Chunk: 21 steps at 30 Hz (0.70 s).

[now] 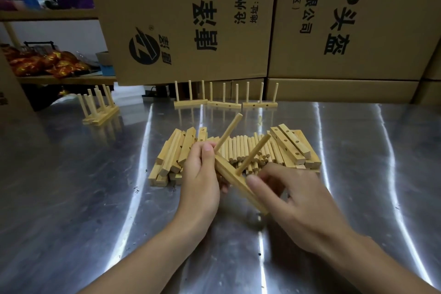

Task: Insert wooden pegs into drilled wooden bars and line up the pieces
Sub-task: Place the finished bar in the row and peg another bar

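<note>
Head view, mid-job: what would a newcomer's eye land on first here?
The left hand grips a drilled bar with two pegs sticking up slantwise at centre, the right hand against its near end. Just behind lies a pile of loose pegs and bars on the shiny metal table. Three finished pieces stand in a row at the far edge, before big cardboard boxes.

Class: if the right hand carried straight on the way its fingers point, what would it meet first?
Most likely the wooden bar gripped by the left hand, just below its lower peg. The right hand is already at the bar, though depth leaves it unclear whether they touch.
</note>
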Available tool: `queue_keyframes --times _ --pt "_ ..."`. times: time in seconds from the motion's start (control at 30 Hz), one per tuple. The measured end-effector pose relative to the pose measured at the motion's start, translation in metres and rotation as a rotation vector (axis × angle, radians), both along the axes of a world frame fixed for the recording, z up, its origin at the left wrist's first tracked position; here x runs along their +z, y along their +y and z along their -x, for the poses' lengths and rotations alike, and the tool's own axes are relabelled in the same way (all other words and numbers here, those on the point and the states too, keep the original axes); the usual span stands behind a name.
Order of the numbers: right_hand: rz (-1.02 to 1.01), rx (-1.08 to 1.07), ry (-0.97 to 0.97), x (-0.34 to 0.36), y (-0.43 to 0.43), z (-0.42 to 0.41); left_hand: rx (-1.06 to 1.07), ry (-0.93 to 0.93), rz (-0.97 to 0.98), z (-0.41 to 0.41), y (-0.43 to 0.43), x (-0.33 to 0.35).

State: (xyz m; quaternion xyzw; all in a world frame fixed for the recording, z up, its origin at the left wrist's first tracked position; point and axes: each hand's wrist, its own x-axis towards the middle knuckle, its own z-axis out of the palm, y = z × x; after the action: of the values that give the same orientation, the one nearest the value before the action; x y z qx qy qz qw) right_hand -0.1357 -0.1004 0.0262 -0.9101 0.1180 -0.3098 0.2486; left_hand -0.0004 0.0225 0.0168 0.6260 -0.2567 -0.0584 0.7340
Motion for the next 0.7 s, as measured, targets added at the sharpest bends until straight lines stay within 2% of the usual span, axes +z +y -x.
queue_keyframes --times 0.27,0.53,0.7 --pt "0.249 -0.039 -0.027 0.004 -0.011 0.0 0.031 -0.023 0.103 -0.002 -0.002 0.0" --pt "0.184 0.029 -0.073 0.003 -0.021 -0.003 0.043 -0.051 0.194 0.0 -0.003 0.0" --pt "0.155 0.016 -0.073 -0.002 -0.034 -0.004 0.037 0.017 0.206 -0.002 -0.003 -0.002"
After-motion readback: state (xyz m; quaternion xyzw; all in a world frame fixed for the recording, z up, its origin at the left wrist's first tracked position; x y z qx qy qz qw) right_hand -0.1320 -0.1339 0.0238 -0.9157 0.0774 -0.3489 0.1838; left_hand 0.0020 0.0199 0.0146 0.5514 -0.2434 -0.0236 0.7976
